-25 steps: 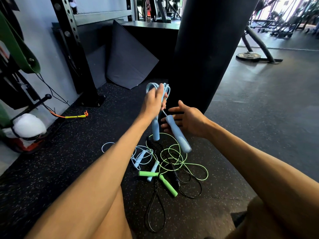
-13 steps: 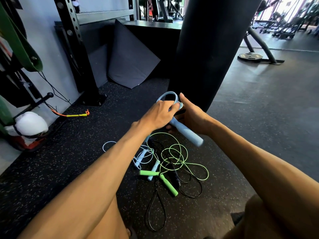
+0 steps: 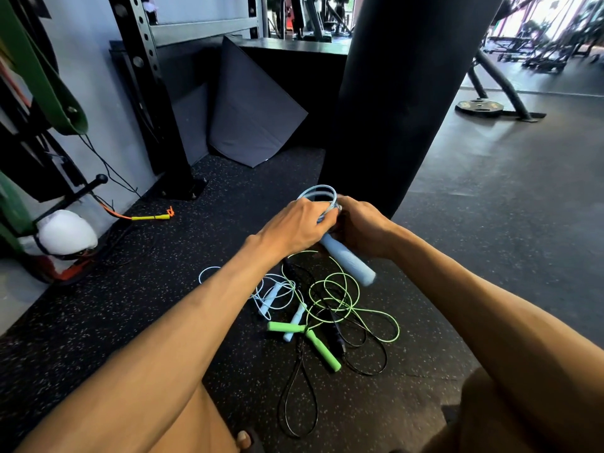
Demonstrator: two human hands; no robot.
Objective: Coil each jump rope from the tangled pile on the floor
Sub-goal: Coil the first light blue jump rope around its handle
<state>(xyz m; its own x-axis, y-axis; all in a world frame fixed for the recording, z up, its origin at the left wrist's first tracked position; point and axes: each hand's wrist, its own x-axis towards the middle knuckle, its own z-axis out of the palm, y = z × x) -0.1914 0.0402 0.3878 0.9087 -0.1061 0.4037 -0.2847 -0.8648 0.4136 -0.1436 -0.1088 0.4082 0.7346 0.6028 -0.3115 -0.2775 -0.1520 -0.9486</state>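
A light blue jump rope [image 3: 348, 261] is held above the floor, its cord gathered in small loops at the top and one thick handle slanting down to the right. My left hand [image 3: 294, 228] grips the looped cord from the left. My right hand [image 3: 364, 225] curls round the same bundle beside the handle's top. Below on the speckled floor lies the tangled pile: a green rope [image 3: 322, 346] with two green handles, a thin pale blue rope [image 3: 269, 297] and a black rope [image 3: 299, 397].
A tall black punching bag [image 3: 398, 93] stands just behind my hands. A black rack upright [image 3: 157, 109] and leaning grey mats [image 3: 251, 116] are at the back left. A yellow-and-orange rope handle [image 3: 150, 217] lies by the wall. A weight plate [image 3: 478, 107] lies far right.
My left hand has dropped lower with the blue coil and both hands have closed together on it. The blue handle now slants down to the right.
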